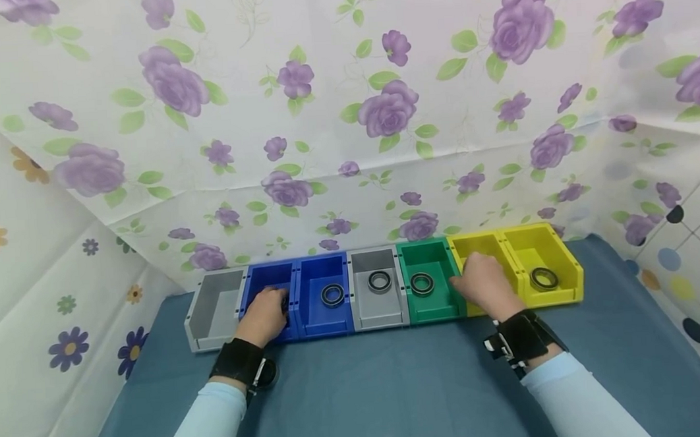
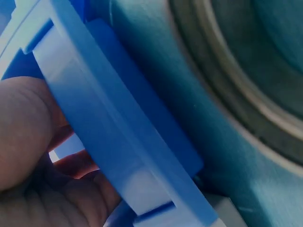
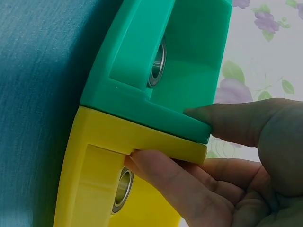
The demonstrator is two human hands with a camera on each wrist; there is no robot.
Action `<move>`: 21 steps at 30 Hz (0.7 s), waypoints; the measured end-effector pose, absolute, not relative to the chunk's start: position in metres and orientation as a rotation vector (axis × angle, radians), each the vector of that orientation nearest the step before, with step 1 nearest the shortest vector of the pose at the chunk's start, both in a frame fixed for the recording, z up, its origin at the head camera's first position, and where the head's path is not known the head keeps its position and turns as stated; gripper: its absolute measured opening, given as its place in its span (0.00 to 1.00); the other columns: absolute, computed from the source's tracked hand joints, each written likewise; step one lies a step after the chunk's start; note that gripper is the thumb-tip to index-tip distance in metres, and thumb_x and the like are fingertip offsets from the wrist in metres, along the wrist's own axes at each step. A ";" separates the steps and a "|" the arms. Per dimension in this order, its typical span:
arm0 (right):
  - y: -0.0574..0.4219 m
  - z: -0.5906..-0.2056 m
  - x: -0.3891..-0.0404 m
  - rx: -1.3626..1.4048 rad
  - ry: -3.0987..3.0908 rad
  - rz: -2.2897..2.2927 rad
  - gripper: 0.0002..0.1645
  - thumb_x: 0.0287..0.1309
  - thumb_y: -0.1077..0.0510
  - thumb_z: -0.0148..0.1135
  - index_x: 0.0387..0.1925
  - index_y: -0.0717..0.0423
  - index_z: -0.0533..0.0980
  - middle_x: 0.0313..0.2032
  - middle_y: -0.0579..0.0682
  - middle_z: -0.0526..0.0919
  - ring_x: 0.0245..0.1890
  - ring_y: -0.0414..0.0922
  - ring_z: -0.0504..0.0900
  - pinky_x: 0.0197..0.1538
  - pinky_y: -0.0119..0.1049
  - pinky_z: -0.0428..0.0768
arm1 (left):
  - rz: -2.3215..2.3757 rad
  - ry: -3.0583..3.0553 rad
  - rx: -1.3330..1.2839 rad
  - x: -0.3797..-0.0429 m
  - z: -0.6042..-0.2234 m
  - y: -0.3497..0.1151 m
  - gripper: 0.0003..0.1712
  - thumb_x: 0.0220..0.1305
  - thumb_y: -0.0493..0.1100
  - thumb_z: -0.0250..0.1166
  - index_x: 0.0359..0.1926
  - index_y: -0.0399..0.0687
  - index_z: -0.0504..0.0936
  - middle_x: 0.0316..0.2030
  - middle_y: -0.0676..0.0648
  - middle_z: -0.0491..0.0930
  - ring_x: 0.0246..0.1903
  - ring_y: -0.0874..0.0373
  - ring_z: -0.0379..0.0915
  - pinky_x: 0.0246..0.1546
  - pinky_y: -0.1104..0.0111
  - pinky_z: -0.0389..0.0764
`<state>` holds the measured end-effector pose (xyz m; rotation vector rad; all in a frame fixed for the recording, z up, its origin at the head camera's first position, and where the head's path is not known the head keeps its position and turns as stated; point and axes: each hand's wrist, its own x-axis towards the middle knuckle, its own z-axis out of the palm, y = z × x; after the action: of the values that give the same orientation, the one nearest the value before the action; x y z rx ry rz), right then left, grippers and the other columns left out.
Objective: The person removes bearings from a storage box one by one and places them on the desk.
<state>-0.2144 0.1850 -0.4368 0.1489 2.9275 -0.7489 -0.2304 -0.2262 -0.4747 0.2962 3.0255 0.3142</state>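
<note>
On the blue cloth of the table (image 1: 394, 388), a row of seven small open bins stands against a flowered backdrop (image 1: 344, 113): from the person's left, an empty grey bin (image 1: 215, 314), two blue ones, a second grey bin (image 1: 379, 289), a green bin (image 1: 427, 280) and two yellow ones, all touching side to side.

The left hand (image 1: 264, 317) reaches into the first blue bin (image 1: 268, 279). Its fingers hang over the low front edge, and a dark ring (image 1: 284, 302) shows just at the fingertips. From the head view I cannot tell whether the hand has hold of the ring or only touches it; the left wrist view shows just the palm pressed close to the blue plastic wall (image 2: 118, 137).

The right hand (image 1: 484, 284) lies in the near yellow bin (image 1: 476, 248), beside the green one. In the right wrist view the thumb (image 3: 227, 120) rests against the green bin's wall, while a finger (image 3: 161, 175) curls down inside the yellow bin, so the hand straddles the shared wall. A metal ring (image 3: 122, 189) lies in that yellow bin just below the finger, apart from it as far as I can see.

More rings sit loose: one in the second blue bin (image 1: 333, 294), one in the second grey bin, one in the green bin (image 1: 422, 283) and one in the far yellow bin (image 1: 544, 277). Both wrists wear black straps.
</note>
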 end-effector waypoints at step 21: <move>0.184 -0.434 -0.207 0.103 3.055 -0.836 0.24 0.49 0.54 0.66 0.09 0.54 0.63 0.09 0.44 0.56 0.08 0.42 0.61 0.14 0.32 0.62 | 0.334 3.095 0.319 -0.217 -0.473 -0.228 0.18 0.57 0.38 0.65 0.49 0.41 0.77 0.43 0.43 0.77 0.45 0.49 0.71 0.46 0.56 0.72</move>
<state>-0.2065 0.1839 -0.4339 0.1025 3.0547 -0.8364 -0.2168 -0.2277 -0.4732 0.3185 3.0952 0.3344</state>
